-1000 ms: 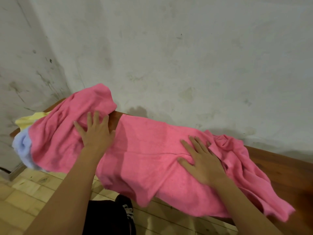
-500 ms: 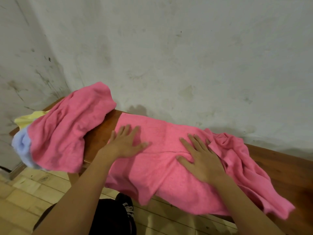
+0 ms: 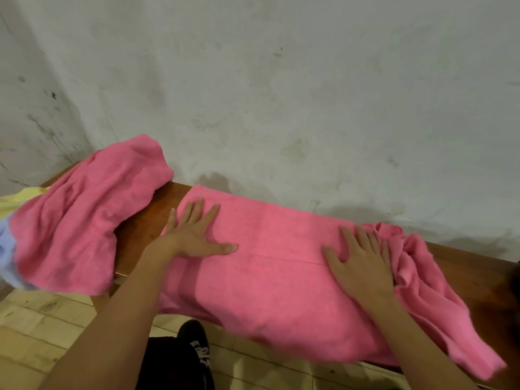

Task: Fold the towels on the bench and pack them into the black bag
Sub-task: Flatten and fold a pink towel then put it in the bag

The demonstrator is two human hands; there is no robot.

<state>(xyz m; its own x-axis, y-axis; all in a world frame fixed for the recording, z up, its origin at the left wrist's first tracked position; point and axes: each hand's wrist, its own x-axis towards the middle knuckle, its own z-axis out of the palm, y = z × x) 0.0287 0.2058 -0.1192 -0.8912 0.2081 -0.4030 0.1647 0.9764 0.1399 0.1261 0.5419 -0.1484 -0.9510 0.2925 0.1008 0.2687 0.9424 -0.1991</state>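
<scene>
At the far left, a pale blue towel and a yellow towel are being partly covered by a crumpled pink towel, all heaped on the left end of the tabletop. Just right of a bare strip of wood, a second pink towel is being spread along the tabletop, its near edge hanging over toward the floor. The left hand is being pressed flat on its left end, fingers straight and spread, nothing grasped. The right hand is being laid flat further right, fingers extended beside the bunched, unsmoothed right end; nothing appears to be pinched, though the fingertips are partly lost in the folds. A seam line is showing between the hands. The black bag is not being shown in this view. For a clean fold, the wrinkled right end should be smoothed outward first, the edges aligned with the seam, and the cloth kept pinned while the hanging portion is being brought up.
</scene>
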